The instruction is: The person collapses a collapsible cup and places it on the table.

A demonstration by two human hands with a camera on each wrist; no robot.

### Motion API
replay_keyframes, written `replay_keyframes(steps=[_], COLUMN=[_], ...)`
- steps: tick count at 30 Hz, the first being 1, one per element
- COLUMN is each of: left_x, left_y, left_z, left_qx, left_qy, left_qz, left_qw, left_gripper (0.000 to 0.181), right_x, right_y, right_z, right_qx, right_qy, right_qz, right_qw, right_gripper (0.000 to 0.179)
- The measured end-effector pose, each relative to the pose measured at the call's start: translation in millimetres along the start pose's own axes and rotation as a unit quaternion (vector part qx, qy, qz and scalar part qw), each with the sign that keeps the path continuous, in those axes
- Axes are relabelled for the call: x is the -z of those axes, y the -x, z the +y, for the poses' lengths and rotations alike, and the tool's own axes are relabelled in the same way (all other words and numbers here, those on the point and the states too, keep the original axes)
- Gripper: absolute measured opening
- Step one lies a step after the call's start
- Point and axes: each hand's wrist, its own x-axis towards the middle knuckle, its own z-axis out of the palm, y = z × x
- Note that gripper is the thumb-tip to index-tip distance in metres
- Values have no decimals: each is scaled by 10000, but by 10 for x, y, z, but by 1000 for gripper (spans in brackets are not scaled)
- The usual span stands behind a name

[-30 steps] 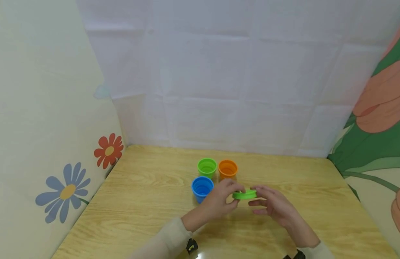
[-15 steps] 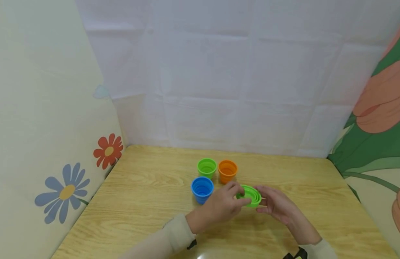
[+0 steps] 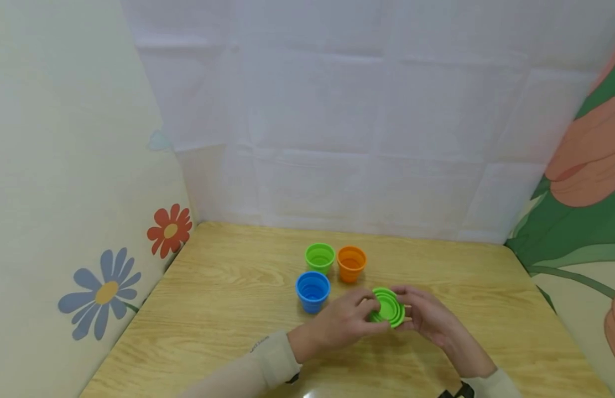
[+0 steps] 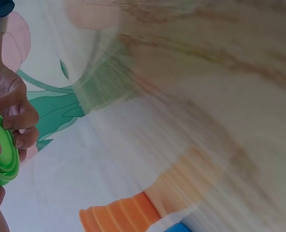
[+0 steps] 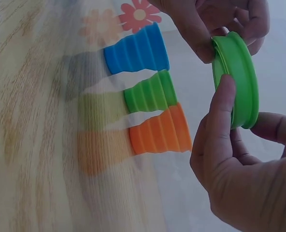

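Observation:
A collapsed green folding cup (image 3: pixel 388 307), flattened into nested rings, is held up between both hands above the table. My left hand (image 3: pixel 343 316) grips its left rim, with fingers reaching over the inside. From the other side my right hand (image 3: pixel 432 318) pinches the rim; the right wrist view shows its thumb and fingers on either face of the green cup (image 5: pixel 244 82). Just left of and beyond the hands stand three expanded cups, upright: a blue cup (image 3: pixel 312 292), another green cup (image 3: pixel 319 258) and an orange cup (image 3: pixel 352 263).
The wood-grain table (image 3: pixel 228 276) meets a white hanging sheet (image 3: pixel 307 138) at its back edge. Flower-printed panels (image 3: pixel 103 293) flank it on the left and right. The three standing cups are close together near the table's middle.
The collapsed green cup has turned from edge-on to showing its open ringed side, and has moved slightly right and nearer. The right hand's fingers have closed onto its rim. The standing cups stay put.

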Motion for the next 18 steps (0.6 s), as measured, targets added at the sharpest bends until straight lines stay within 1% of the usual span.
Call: replay_keyframes(steps=[3, 6, 10, 15, 18], left_x=[-5, -12, -8, 2, 10], left_y=[11, 24, 37, 50, 39], left_z=[-2, -5, -4, 10, 22], left_qx=[-92, -221, -325, -253, -81], left_qy=[27, -72, -122, 13, 196], left_qz=[40, 107, 21, -196, -331], left_qw=[9999, 9997, 9994, 9995, 9992], left_gripper=[31, 31, 33, 32, 29], right_x=[-7, -10, -8, -5, 9], right_y=[3, 3, 1, 6, 12], right_z=[10, 21, 30, 35, 36], right_qx=[37, 22, -33, -74, -53], right_qy=[47, 107, 232, 334, 393], right_qz=[-36, -7, 50, 144, 281], right_qw=[10000, 9999, 9997, 9993, 9988], right_gripper=[21, 21, 21, 21, 23])
